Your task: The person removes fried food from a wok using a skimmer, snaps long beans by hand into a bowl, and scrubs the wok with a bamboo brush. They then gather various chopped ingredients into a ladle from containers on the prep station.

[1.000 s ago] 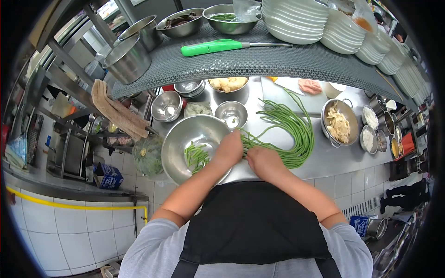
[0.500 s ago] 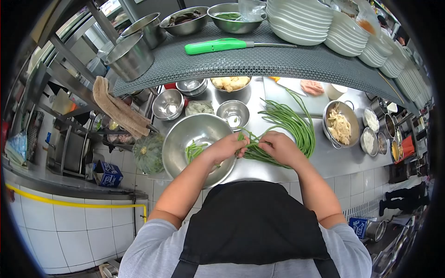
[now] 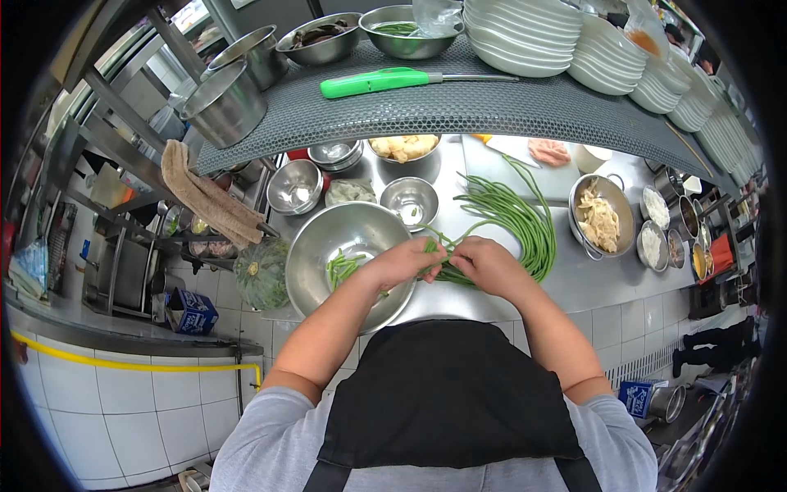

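A bundle of long green beans [image 3: 537,234] lies curved across the steel counter, its near ends reaching my hands. My left hand [image 3: 410,264] is closed on some green beans over the right rim of a large steel bowl [image 3: 307,238]. Close beside it, my right hand [image 3: 485,264] pinches green beans between thumb and fingers; the exact grip is partly hidden. Short cut bean pieces [image 3: 344,266] rest inside the large bowl. Just behind the hands stands a small steel bowl [image 3: 410,202] with a bit of green in it.
A green squash [image 3: 261,275] sits left of the large bowl. To the right stands a colander [image 3: 602,217] of pale food, near small bowls of white powder [image 3: 653,246]. Overhead, a shelf [image 3: 328,115] carries a green lighter [image 3: 377,82], pots and stacked white plates [image 3: 520,37].
My right hand has shifted slightly left, and the two hands are nearer each other on the beans. The view has moved a little.
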`<state>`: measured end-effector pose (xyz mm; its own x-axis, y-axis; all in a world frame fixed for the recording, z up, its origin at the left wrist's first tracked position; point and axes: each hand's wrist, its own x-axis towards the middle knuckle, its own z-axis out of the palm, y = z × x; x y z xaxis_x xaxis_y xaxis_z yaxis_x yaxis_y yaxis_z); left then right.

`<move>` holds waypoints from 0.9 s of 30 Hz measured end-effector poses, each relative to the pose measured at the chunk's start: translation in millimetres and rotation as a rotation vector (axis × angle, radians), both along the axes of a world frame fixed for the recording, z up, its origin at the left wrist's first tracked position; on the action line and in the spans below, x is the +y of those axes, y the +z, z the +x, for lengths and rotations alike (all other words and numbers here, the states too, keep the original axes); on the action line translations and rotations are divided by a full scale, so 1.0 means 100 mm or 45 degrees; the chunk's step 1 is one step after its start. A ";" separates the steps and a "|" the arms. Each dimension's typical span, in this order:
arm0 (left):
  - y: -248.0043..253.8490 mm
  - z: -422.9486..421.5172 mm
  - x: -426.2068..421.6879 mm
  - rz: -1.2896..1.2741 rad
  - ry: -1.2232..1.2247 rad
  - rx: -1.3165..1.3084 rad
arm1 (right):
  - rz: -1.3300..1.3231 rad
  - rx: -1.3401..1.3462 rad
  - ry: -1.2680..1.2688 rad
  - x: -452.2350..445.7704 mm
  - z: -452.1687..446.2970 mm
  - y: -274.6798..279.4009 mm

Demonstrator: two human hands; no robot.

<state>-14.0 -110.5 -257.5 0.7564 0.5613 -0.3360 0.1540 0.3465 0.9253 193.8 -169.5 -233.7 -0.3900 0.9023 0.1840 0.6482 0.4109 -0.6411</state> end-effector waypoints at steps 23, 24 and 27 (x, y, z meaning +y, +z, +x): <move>0.07 0.19 -0.26 1.263 0.114 0.680 | -0.081 -0.156 -0.172 -0.05 -0.20 -0.05; 0.09 0.21 -0.28 1.264 0.194 0.768 | -0.048 -0.182 -0.279 -0.07 -0.25 -0.05; -0.14 0.23 -0.18 1.305 0.356 0.962 | -0.066 -0.139 -0.299 -0.13 -0.39 -0.03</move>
